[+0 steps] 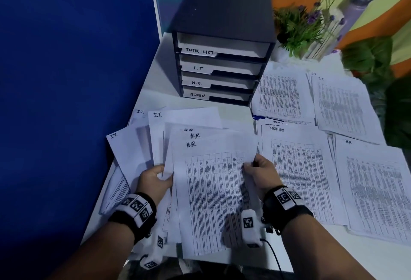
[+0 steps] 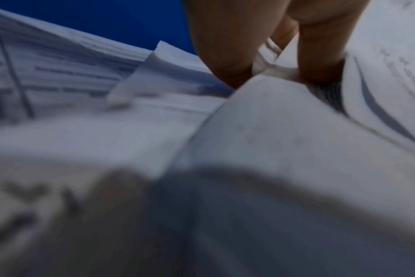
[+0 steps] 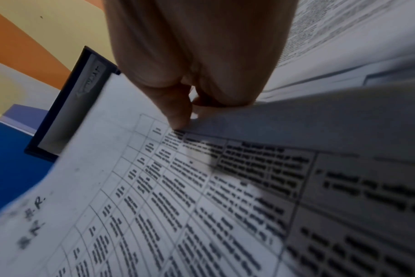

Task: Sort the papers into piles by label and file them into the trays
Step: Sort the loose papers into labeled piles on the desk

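Note:
A sheet marked H.R. (image 1: 211, 190) with a printed table lies on top of a loose heap in front of me. My right hand (image 1: 258, 171) pinches its right edge between thumb and fingers; the right wrist view shows the same H.R. sheet (image 3: 154, 206) under the right hand (image 3: 187, 112). My left hand (image 1: 159, 177) grips the left edge of the H.R. papers; the left wrist view shows my left hand (image 2: 272, 61) with fingers curled on white paper (image 2: 272, 116). I.T. sheets (image 1: 133, 146) fan out to the left. A black tray unit (image 1: 220, 61) labelled TASK LIST, I.T., H.R., ADMIN stands behind.
Sorted piles lie on the white table to the right: a TASK LIST pile (image 1: 300, 173), an H.R. pile (image 1: 375, 190) and two I.T. piles (image 1: 342, 104) further back. A potted plant (image 1: 304, 26) stands behind them. A blue partition (image 1: 66, 79) bounds the left side.

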Tool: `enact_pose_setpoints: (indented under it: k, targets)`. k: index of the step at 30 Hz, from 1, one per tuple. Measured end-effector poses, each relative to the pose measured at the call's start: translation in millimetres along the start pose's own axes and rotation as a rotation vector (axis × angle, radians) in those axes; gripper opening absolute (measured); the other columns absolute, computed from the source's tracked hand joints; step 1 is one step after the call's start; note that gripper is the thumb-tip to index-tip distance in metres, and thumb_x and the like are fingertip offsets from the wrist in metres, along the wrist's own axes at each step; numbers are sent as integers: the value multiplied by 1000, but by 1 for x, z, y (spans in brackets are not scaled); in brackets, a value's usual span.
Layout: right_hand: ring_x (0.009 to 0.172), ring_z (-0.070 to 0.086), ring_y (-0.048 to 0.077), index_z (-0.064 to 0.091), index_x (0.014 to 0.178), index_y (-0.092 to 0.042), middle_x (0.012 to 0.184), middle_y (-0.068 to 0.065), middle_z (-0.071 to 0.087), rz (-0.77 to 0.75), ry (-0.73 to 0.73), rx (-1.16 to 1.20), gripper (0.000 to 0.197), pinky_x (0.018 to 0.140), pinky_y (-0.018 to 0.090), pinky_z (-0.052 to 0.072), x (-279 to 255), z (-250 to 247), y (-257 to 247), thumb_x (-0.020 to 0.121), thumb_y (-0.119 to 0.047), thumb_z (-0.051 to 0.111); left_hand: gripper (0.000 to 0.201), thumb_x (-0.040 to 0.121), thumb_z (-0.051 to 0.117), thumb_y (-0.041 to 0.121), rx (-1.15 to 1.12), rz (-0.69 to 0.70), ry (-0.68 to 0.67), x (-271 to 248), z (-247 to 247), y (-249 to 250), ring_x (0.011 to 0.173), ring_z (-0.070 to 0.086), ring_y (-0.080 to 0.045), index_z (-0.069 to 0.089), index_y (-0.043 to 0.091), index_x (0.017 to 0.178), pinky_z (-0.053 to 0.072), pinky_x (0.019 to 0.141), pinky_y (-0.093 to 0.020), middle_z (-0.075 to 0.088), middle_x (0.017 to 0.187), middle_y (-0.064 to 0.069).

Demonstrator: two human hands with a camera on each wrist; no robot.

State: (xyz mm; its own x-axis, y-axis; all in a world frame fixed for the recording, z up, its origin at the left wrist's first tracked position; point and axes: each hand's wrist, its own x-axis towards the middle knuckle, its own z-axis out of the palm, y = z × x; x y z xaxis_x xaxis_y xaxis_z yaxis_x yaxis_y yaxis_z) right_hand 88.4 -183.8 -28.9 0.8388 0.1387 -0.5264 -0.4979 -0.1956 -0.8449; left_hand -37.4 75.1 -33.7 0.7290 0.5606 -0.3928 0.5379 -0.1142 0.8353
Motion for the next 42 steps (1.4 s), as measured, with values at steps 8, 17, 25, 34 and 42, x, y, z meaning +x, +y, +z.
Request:
enact_pose_setpoints:
  k: [8, 17, 25, 34, 42]
  targets:
    - [82, 63, 20, 67, 100, -22, 90, 2, 71, -73, 92, 59, 30, 82, 40, 51, -9, -2, -10, 91, 4, 55, 35, 93, 59, 38, 64, 59, 58, -6, -5, 21, 84, 59, -19, 70, 7, 81, 40, 67, -19, 65, 80, -1]
    - [70, 55, 15, 54, 98, -23, 82, 1, 60, -253, 138, 147, 7, 64, 35, 47, -30, 2, -37, 94, -23, 59, 3, 90, 65, 15, 150, 211, -71, -19, 7, 52, 98, 58, -22, 65, 13, 91, 39, 86, -23, 61, 107, -7]
    - [63, 55, 10, 49, 88, -12, 75, 6, 55, -142, -41, -136, 15, 59, 22, 51, -47, -33, -49, 92, 0, 55, 34, 90, 65, 34, 48, 198, 102, -22, 25, 102, 105, 55, -19, 67, 4, 107, 40, 91, -26, 55, 110, 1]
    - [96, 58, 22, 43, 137, -24, 120, 3, 56, -203, 238, -359, 58, 74, 27, 53, -14, -154, -69, 89, 10, 39, 36, 91, 49, -8, 329, 547, 88, -49, 85, 155, 100, 59, -23, 69, 15, 109, 40, 83, -10, 57, 113, -2]
    - [72, 55, 24, 47, 124, -26, 100, 14, 55, -185, 516, -118, 58, 55, 27, 44, 19, -289, -72, 83, 14, 36, 34, 87, 63, 4, 175, 1036, 42, -75, 143, 209, 88, 65, -8, 69, 26, 111, 54, 80, -21, 62, 97, 6]
